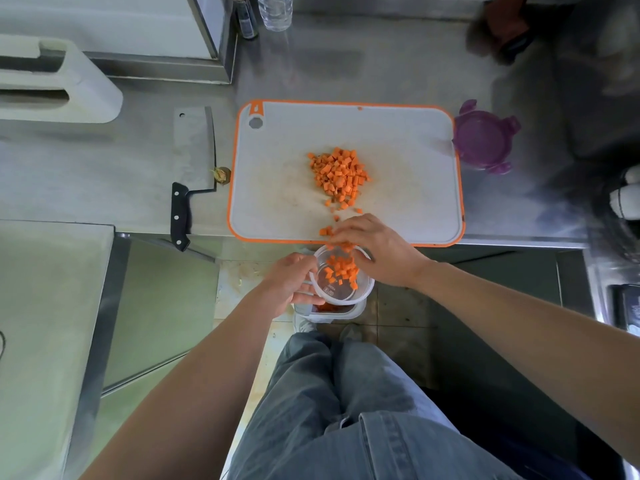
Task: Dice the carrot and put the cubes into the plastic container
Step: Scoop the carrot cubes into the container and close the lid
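Setting: steel kitchen counter (pixel 346 57) with an orange-rimmed cutting board (pixel 398 188).
Carrot cubes: main heap (pixel 338 174) mid-board; more (pixel 341 266) inside the clear plastic container (pixel 346 299), held just below the board's near edge.
Left hand (pixel 291 282): fingers wrapped around the container's left rim.
Right hand (pixel 377 249): cupped loosely over cubes at the board's edge.
Left of board: cleaver (pixel 192 157).
Right of board: purple lid (pixel 483 138).

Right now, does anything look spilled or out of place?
Nothing spilled. The tub is held off the counter edge, below the board, catching cubes. A carrot stub lies by the cleaver.
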The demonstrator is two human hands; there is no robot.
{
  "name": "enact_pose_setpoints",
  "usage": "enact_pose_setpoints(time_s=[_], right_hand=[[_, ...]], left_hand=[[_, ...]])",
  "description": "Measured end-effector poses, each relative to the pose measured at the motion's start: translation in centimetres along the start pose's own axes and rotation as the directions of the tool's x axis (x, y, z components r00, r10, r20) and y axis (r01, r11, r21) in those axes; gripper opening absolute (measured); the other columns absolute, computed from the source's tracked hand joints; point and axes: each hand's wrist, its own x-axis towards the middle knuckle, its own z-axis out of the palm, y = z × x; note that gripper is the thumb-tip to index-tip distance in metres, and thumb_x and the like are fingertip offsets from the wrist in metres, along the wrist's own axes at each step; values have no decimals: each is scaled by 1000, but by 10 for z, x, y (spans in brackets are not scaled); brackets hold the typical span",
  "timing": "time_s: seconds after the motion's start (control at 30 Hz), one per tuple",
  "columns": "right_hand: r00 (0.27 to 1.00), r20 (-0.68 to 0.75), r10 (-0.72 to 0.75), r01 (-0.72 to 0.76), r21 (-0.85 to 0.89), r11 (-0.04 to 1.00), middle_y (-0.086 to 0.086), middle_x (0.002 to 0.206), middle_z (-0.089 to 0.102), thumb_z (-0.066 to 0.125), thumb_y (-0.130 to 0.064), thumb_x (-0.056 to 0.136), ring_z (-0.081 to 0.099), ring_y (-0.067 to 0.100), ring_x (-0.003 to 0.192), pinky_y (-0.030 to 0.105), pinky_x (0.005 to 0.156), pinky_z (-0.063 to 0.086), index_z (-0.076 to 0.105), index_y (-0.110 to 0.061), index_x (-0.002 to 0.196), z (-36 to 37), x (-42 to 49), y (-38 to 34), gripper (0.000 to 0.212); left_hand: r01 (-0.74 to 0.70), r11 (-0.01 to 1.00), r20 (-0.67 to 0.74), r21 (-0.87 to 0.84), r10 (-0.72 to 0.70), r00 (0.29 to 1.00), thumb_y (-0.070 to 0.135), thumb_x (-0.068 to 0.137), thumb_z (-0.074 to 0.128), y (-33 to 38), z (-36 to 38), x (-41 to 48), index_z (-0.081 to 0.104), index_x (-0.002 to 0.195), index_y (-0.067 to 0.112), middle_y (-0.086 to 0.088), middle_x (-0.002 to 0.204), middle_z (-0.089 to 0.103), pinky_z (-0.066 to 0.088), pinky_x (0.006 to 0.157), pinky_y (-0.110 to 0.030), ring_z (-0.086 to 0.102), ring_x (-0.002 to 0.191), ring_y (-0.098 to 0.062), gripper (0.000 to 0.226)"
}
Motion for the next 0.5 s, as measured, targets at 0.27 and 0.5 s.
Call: enact_pose_setpoints(time_s=[0.27,0.5], right_hand=[[990,-117,77,-69,67,995,3,110,58,50,4,86,51,3,78,17,73,45,67,-10,111,-13,38,5,33],[965,-153,211,-234,-146,961,9,142,43,55,-9,84,35,32,130,48,108,31,54,-18,133,-30,93,12,49]], left_hand=[[-12,998,35,55,11,999,10,90,50,6,-7,0,55,118,7,-16,111,60,61,71,-43,66,94,-33,29],[16,996,69,88,-22,997,10,87,54,14,-16,4,58,109,5,-22,118,59,60,75,-47,66,94,-34,23]])
